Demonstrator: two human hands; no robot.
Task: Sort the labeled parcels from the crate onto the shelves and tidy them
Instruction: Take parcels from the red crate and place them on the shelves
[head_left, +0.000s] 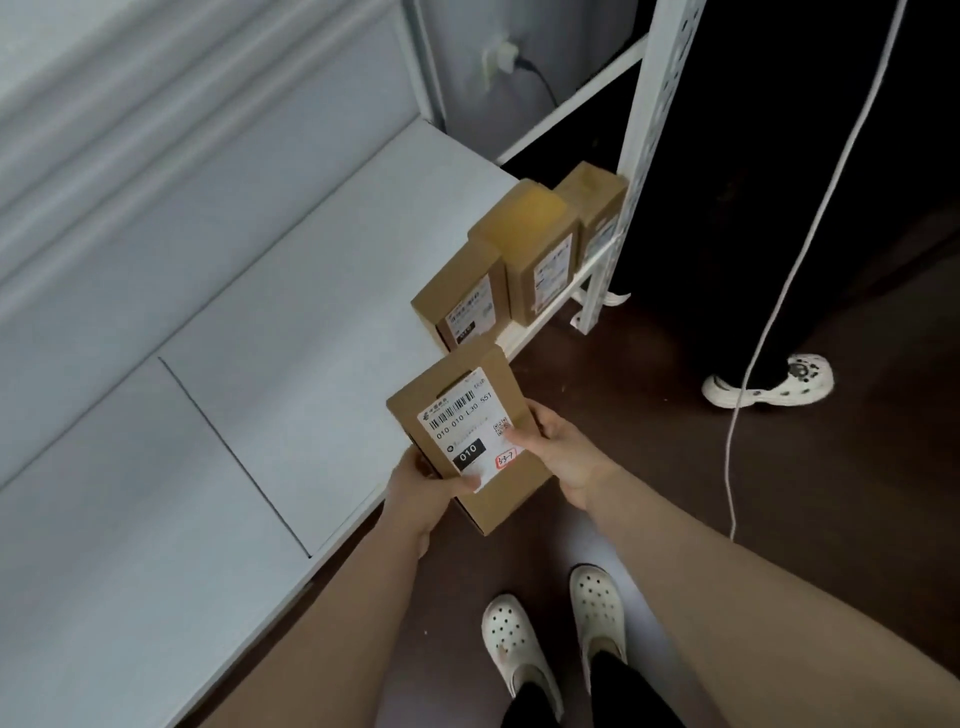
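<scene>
Fingers (519, 440) of left hand (421, 488) and right hand (566, 457) clasp a rectangular cardboard parcel (470, 426) — matte brown, white-labelled.

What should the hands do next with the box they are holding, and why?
Probably stand the held parcel on the white shelf, just left of the nearest standing parcel. The left hand and right hand both grip it near the shelf's front edge. Its label reads 010, and the nearest standing parcel seems to carry a dark 010 tag too.
</scene>
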